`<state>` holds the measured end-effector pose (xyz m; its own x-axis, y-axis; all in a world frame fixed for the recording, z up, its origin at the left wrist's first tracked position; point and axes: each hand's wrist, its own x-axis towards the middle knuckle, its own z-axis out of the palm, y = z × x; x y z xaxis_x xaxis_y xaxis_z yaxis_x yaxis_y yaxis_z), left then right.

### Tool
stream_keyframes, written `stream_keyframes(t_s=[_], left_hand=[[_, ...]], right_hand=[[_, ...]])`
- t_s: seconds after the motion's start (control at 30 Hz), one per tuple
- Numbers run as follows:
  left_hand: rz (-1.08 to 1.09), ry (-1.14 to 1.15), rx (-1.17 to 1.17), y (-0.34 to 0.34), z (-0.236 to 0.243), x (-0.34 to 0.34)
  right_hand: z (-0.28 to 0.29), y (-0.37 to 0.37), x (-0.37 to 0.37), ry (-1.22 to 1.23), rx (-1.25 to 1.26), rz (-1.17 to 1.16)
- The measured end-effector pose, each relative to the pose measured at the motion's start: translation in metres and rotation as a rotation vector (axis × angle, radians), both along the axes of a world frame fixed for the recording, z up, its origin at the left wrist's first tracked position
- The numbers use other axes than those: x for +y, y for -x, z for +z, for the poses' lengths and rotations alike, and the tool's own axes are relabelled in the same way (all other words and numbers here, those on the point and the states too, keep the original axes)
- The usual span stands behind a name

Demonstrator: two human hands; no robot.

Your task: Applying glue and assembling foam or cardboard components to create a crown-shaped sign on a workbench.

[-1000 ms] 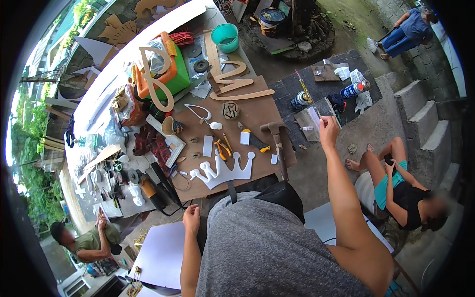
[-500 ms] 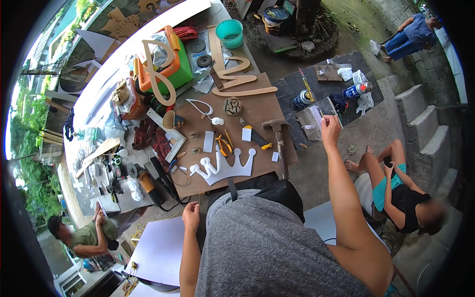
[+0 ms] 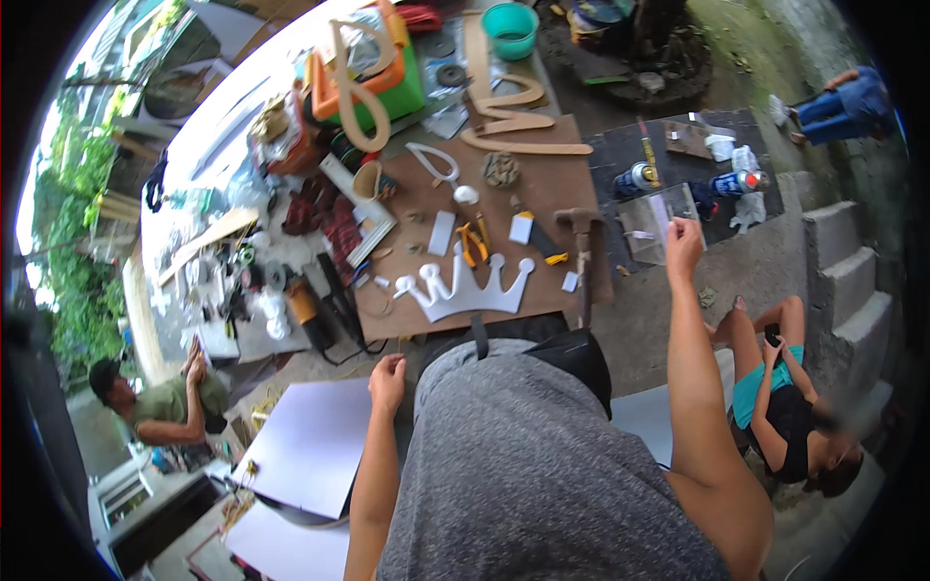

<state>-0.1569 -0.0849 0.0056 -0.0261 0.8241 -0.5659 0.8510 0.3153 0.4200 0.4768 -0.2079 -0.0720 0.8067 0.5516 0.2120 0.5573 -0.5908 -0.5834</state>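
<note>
My right hand (image 3: 684,250) reaches out over a dark side table, its fingers pinched at the edge of a greyish flat sheet (image 3: 639,221). What they hold, if anything, is too small to make out. My left hand (image 3: 387,383) hangs low beside the workbench edge with its fingers curled together; anything in them cannot be made out. In front of me on a brown board lies a white crown-shaped cutout (image 3: 475,298). Beyond it are orange-handled pliers (image 3: 474,244), a black-and-yellow utility knife (image 3: 544,242), a hammer (image 3: 583,254) and a white rectangular piece (image 3: 441,232).
Spray cans (image 3: 635,180) stand on the side table. A green-and-orange bin (image 3: 397,92), a teal bowl (image 3: 510,31), wooden letter cutouts (image 3: 528,145) and an angle grinder (image 3: 308,315) crowd the bench. A person sits at right (image 3: 794,387), another at left (image 3: 174,402). Concrete steps (image 3: 852,271) rise at right.
The view has shifted, so the bench and its things sit farther right and higher. My right hand is still at the sheet on the side table. My left hand stays low by the bench.
</note>
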Motion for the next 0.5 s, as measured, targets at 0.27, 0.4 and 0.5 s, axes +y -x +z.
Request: stream_keyframes(t_s=[0.27, 0.4, 0.5], left_hand=[[-0.008, -0.099, 0.009, -0.011, 0.011, 0.004], [0.025, -0.209, -0.069, -0.015, 0.011, 0.021], [-0.005, -0.309, -0.133, -0.021, 0.009, 0.043]], right_hand=[[0.03, 0.005, 0.007, -0.035, 0.002, -0.003], [0.081, 0.024, 0.018, -0.139, 0.225, 0.02], [0.13, 0.054, 0.028, -0.331, 0.574, 0.065]])
